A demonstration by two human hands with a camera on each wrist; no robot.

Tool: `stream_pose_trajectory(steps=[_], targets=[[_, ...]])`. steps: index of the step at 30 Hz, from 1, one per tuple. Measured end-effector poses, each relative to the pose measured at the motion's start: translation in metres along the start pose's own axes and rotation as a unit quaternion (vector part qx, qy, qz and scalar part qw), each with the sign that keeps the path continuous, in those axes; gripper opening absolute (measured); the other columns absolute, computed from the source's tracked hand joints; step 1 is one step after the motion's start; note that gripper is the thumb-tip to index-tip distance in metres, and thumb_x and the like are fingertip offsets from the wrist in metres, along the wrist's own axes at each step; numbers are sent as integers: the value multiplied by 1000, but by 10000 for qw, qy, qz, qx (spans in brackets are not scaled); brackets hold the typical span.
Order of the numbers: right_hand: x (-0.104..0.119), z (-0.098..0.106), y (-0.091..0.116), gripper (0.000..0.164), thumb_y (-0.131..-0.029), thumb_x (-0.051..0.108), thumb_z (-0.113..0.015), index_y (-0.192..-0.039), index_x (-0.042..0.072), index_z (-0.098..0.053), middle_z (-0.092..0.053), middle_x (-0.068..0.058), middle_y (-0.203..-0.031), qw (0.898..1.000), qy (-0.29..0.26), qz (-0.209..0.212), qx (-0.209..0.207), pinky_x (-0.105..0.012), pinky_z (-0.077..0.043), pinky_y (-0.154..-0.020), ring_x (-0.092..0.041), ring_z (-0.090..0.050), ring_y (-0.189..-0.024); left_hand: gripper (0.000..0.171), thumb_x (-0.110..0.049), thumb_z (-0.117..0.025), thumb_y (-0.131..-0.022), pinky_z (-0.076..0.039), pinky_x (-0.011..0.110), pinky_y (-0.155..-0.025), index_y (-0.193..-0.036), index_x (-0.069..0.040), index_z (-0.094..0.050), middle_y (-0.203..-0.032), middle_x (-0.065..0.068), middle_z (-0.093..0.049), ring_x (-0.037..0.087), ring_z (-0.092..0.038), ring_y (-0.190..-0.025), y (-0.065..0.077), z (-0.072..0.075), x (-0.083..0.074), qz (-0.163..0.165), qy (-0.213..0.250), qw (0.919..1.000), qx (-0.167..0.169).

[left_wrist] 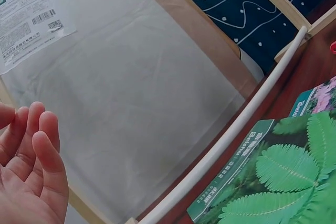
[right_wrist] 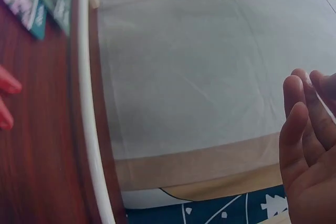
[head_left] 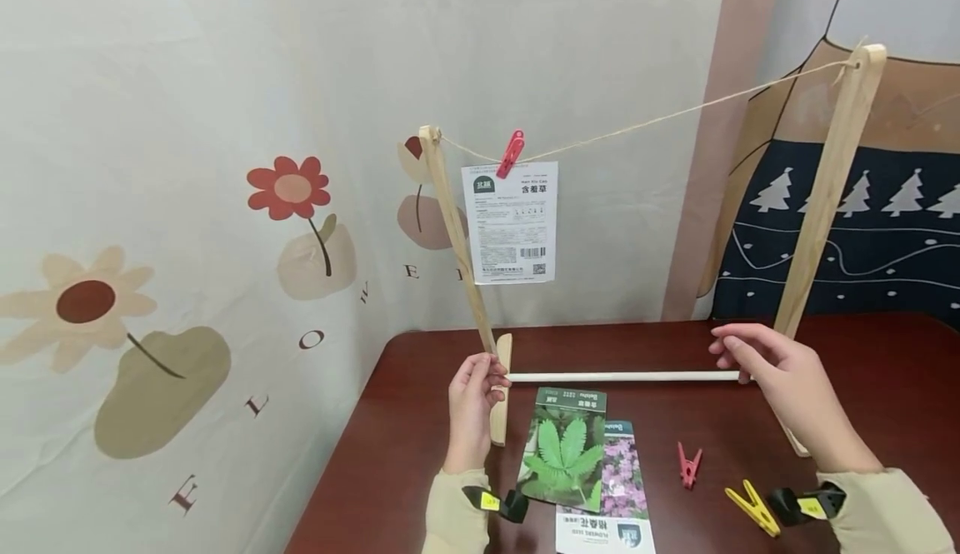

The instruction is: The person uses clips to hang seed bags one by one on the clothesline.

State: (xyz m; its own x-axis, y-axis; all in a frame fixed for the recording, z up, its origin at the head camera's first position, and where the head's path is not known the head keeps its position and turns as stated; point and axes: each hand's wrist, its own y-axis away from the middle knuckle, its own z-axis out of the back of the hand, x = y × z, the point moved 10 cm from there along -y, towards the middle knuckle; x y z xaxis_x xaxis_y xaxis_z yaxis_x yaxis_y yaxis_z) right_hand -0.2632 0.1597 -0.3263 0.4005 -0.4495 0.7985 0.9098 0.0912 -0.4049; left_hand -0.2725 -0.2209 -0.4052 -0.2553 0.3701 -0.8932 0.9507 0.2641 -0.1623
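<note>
Plastic clothespins (head_left: 512, 153), wooden posts (head_left: 828, 187), rough twine (head_left: 637, 128), smooth printed packets (head_left: 562, 454)

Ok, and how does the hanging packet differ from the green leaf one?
The hanging packet is mostly white with small print, the leaf packet a green leaf picture. The hanging packet hangs from the string by a red clip; the leaf packet lies on the table, partly over the flower packet. Both are rectangular and carry printed text.

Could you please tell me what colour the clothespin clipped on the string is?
Red; that clothespin shows best in the head view.
</note>
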Motion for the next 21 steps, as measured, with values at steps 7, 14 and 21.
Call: stream_pose_trajectory(steps=[7,14,21], targets=[[-1,2,14,25,-92,28,-49,-113,17,-57,-62,-3,-94,9999,85,47,-86,-17,-48,-62,-7,-56,-79,27,-24,-58,-87,-42,20,-49,-94,2,-54,-77,9,-59,17,-58,-64,9,-1,3,21,1,10000,-55],[-17,15,27,26,-92,27,-50,-113,14,-57,-62,-2,-91,9993,36,-164,-330,-17,-47,-59,-9,-57,-73,35,-24,-58,-87,-43,21,-49,-101,8,-51,-81,11,-59,17,-58,-65,16,-6,24,332,-46,9994,-25],[-34,6,31,29,-92,29,-48,-115,13,-56,-62,-8,-94,9988,-215,-363,-239,-20,-49,-61,-9,-58,-75,32,-18,-63,-83,-43,21,-50,-103,4,-52,-86,16,-58,17,-58,-67,23,9,27,474,-606,9970,-117]])
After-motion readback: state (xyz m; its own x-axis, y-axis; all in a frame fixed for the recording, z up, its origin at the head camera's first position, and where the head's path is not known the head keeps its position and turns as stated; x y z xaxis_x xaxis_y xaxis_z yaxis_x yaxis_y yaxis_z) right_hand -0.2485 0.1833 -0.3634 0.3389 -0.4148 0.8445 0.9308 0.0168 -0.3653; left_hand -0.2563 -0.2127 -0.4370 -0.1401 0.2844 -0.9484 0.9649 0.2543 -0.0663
